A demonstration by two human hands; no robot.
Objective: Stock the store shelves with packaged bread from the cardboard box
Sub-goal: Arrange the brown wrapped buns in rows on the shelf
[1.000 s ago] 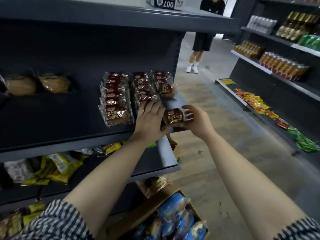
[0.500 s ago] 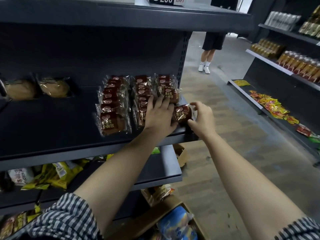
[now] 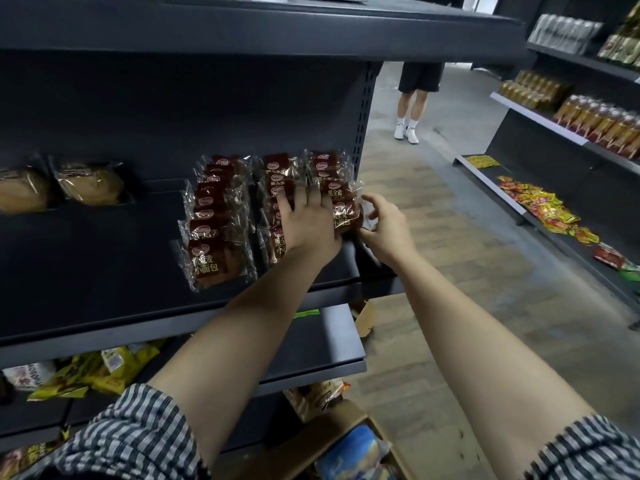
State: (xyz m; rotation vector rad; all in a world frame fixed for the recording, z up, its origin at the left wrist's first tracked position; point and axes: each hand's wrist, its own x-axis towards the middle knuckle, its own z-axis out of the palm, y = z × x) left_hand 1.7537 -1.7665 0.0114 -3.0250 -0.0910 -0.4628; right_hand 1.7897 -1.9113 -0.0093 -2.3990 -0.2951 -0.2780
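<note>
Three rows of packaged bread [image 3: 218, 220] are set at the shelf's [image 3: 104, 271] right end, where one more packet [image 3: 346, 216] is pinched in the right hand [image 3: 384, 226] and the middle row [image 3: 277, 181] is held down by the flat left hand [image 3: 308, 226] (likely to steady it).

Views: one. Head camera, wide-angle, worn by the person, facing forward and down along both forearms [image 3: 242, 341]. Range: close, arm's reach. Mid-frame: left hand [image 3: 308, 226] and right hand [image 3: 386, 230], bread pack [image 3: 346, 216] between them. Beyond the hands: dark shelf [image 3: 104, 265]. Right of the right hand: aisle floor [image 3: 467, 271], running away. Below the forearms, bottom edge: cardboard box [image 3: 346, 419].
</note>
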